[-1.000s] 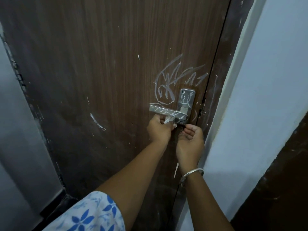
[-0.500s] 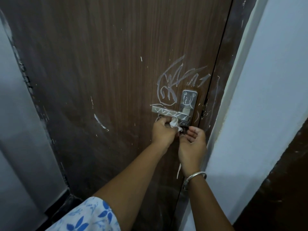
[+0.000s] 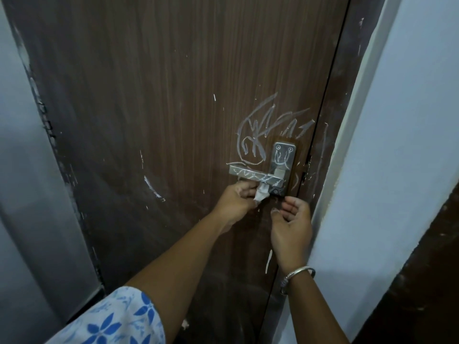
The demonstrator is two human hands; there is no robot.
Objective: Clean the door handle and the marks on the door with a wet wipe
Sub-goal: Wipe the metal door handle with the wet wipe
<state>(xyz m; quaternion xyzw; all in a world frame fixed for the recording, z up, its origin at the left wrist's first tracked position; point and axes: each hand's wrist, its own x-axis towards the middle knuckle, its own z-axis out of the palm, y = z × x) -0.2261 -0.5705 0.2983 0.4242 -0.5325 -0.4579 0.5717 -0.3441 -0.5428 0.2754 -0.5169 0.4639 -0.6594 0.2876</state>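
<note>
A dark brown wooden door [image 3: 173, 100] carries white scribbled marks [image 3: 263, 130] above and left of a steel lever handle [image 3: 255, 175] on its plate [image 3: 283, 160]. The handle and plate are scribbled on too. My left hand [image 3: 236, 199] pinches a crumpled white wet wipe [image 3: 335, 194] just under the lever, by the plate's lower end. My right hand [image 3: 291, 222] hovers below the plate, fingers loosely curled, holding nothing.
A white wall corner [image 3: 372, 145] stands close on the right, beside the door frame [image 3: 347, 83]. A grey wall [image 3: 22, 194] borders the door on the left. More white streaks [image 3: 152, 187] mark the door's middle and lower part [image 3: 268, 261].
My left hand has drawn the wipe slightly left and down under the lever. My right hand has dropped a little away from the plate.
</note>
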